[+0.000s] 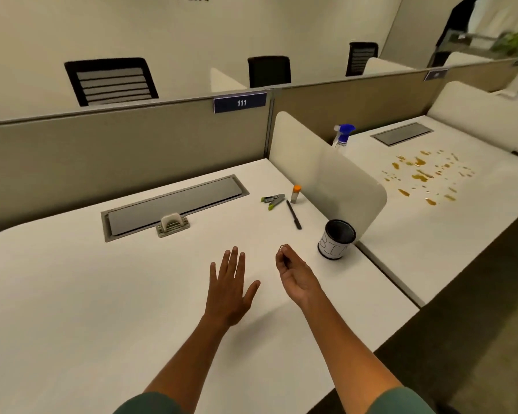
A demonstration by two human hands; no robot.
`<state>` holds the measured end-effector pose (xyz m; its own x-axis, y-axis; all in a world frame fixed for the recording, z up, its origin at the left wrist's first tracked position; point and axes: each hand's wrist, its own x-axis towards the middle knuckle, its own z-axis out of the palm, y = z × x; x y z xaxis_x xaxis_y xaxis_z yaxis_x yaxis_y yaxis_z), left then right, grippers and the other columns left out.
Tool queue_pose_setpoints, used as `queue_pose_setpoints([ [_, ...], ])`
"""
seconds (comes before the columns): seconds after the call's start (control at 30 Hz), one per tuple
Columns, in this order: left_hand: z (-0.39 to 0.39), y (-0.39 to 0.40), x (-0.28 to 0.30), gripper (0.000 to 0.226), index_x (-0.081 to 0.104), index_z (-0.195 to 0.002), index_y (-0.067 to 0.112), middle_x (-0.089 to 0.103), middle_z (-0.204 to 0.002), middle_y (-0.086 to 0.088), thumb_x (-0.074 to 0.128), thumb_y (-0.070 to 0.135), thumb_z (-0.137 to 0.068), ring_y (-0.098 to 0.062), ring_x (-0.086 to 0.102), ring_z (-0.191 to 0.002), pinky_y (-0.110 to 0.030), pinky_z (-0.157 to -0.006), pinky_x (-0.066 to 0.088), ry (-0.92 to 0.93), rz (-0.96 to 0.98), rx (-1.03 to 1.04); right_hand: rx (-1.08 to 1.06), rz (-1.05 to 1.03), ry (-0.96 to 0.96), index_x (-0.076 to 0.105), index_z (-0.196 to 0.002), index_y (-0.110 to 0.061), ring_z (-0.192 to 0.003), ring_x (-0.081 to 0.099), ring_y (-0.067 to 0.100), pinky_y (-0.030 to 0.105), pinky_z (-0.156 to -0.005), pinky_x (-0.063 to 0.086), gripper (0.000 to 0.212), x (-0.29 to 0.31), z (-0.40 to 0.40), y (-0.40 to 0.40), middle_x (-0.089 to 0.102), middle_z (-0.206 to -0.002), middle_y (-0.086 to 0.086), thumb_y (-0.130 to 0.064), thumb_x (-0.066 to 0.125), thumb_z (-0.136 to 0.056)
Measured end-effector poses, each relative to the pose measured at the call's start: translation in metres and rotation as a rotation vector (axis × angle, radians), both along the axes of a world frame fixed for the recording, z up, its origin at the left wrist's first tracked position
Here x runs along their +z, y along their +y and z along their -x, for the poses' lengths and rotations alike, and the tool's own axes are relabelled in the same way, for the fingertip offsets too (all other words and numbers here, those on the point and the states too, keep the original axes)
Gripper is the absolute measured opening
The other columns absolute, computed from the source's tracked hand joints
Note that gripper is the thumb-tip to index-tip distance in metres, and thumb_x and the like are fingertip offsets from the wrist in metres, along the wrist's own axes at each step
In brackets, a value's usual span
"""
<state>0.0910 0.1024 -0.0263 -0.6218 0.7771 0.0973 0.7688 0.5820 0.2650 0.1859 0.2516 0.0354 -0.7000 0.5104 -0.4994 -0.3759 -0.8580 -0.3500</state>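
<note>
My left hand (232, 286) lies flat, fingers spread, on the white desk (72, 294). My right hand (295, 273) hovers just right of it, fingertips pinched round a tiny white object (282, 248) that is too small to identify. A black cup with a white "BIN" label (336, 239) stands upright a little right of that hand. Beyond it lie a black pen (294, 214), a glue stick with an orange cap (295, 194) and a green and grey stapler-like tool (272, 200).
A grey cable tray lid (174, 203) with a small white holder (173, 224) sits mid-desk. A rounded white divider (326, 174) separates the neighbouring desk, which has brown spill spots (422, 174) and a blue-topped spray bottle (343, 135). Beige partitions and black chairs stand behind.
</note>
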Motion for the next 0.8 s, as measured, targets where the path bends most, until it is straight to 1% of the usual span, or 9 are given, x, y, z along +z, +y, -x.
queue_pose_setpoints([
  [0.1,-0.006,0.040,0.006,0.078,0.010,-0.155,0.014,-0.002,-0.162,-0.006,0.012,0.064,-0.095,-0.024,-0.004,-0.150,-0.052,-0.119,0.005,0.008,-0.008,-0.051,-0.056,-0.014,0.004,0.064,-0.094,0.002,-0.077,0.067,0.018,0.023,-0.068,0.058,0.015,0.008,-0.008,0.037,0.066,-0.087,0.014,0.007,0.067,-0.080],
  [0.2,-0.012,0.079,0.009,0.080,0.005,-0.155,0.016,-0.006,-0.162,-0.004,0.007,0.067,-0.093,-0.024,-0.008,-0.149,-0.050,-0.119,0.001,0.009,-0.006,-0.092,-0.108,-0.044,-0.005,0.065,-0.090,0.001,-0.075,0.067,0.017,0.023,-0.068,0.059,0.010,0.015,-0.018,0.073,0.066,-0.084,0.013,0.009,0.064,-0.083],
  [0.3,-0.016,0.109,0.012,0.082,0.005,-0.155,0.016,-0.007,-0.162,-0.004,0.005,0.068,-0.092,-0.024,-0.009,-0.149,-0.050,-0.119,0.000,0.004,-0.021,-0.119,-0.175,-0.079,-0.024,0.062,-0.099,0.002,-0.077,0.068,0.018,0.025,-0.067,0.059,0.019,0.019,-0.028,0.107,0.066,-0.089,0.015,0.011,0.064,-0.082],
  [0.37,-0.018,0.127,0.012,0.082,0.005,-0.155,0.015,-0.007,-0.162,-0.005,0.005,0.068,-0.092,-0.023,-0.009,-0.149,-0.049,-0.119,0.000,0.010,-0.015,-0.139,-0.225,-0.127,-0.069,0.061,-0.103,0.001,-0.077,0.069,0.018,0.024,-0.065,0.059,0.025,0.020,-0.033,0.131,0.066,-0.093,0.015,0.011,0.066,-0.080],
  [0.4,-0.019,0.134,0.012,0.082,0.006,-0.155,0.015,-0.006,-0.162,-0.005,0.004,0.068,-0.092,-0.023,-0.009,-0.149,-0.049,-0.119,0.000,0.013,-0.015,-0.146,-0.240,-0.159,-0.092,0.061,-0.101,0.001,-0.078,0.069,0.017,0.023,-0.064,0.058,0.024,0.020,-0.035,0.141,0.066,-0.093,0.014,0.011,0.066,-0.080],
  [0.5,-0.021,0.156,0.011,0.082,0.008,-0.154,0.014,-0.004,-0.163,-0.006,0.003,0.067,-0.092,-0.024,-0.007,-0.150,-0.050,-0.119,0.003,0.014,-0.005,-0.161,-0.253,-0.224,-0.142,0.065,-0.088,0.002,-0.079,0.066,0.019,0.023,-0.065,0.058,0.014,0.019,-0.039,0.169,0.065,-0.088,0.013,0.013,0.066,-0.079],
  [0.57,-0.022,0.167,0.010,0.082,0.008,-0.154,0.013,-0.003,-0.163,-0.006,0.003,0.067,-0.093,-0.024,-0.006,-0.150,-0.051,-0.119,0.004,0.010,0.007,-0.167,-0.249,-0.260,-0.190,0.066,-0.080,0.003,-0.076,0.066,0.020,0.023,-0.064,0.058,0.011,0.019,-0.040,0.182,0.066,-0.083,0.014,0.014,0.065,-0.079],
  [0.67,-0.022,0.180,0.006,0.083,0.009,-0.154,0.014,-0.002,-0.162,-0.007,0.002,0.068,-0.092,-0.025,-0.005,-0.150,-0.051,-0.119,0.005,-0.005,0.013,-0.171,-0.231,-0.328,-0.283,0.066,-0.078,0.004,-0.074,0.066,0.021,0.023,-0.062,0.058,0.011,0.018,-0.040,0.196,0.066,-0.080,0.015,0.015,0.064,-0.080],
  [0.8,-0.020,0.188,0.000,0.088,0.007,-0.154,0.014,-0.003,-0.162,-0.006,-0.006,0.071,-0.089,-0.025,-0.006,-0.149,-0.051,-0.119,0.004,-0.028,0.025,-0.163,-0.183,-0.499,-0.450,0.067,-0.082,0.002,-0.077,0.065,0.023,0.023,-0.072,0.059,0.012,0.011,-0.036,0.206,0.067,-0.083,0.016,0.014,0.066,-0.080],
])
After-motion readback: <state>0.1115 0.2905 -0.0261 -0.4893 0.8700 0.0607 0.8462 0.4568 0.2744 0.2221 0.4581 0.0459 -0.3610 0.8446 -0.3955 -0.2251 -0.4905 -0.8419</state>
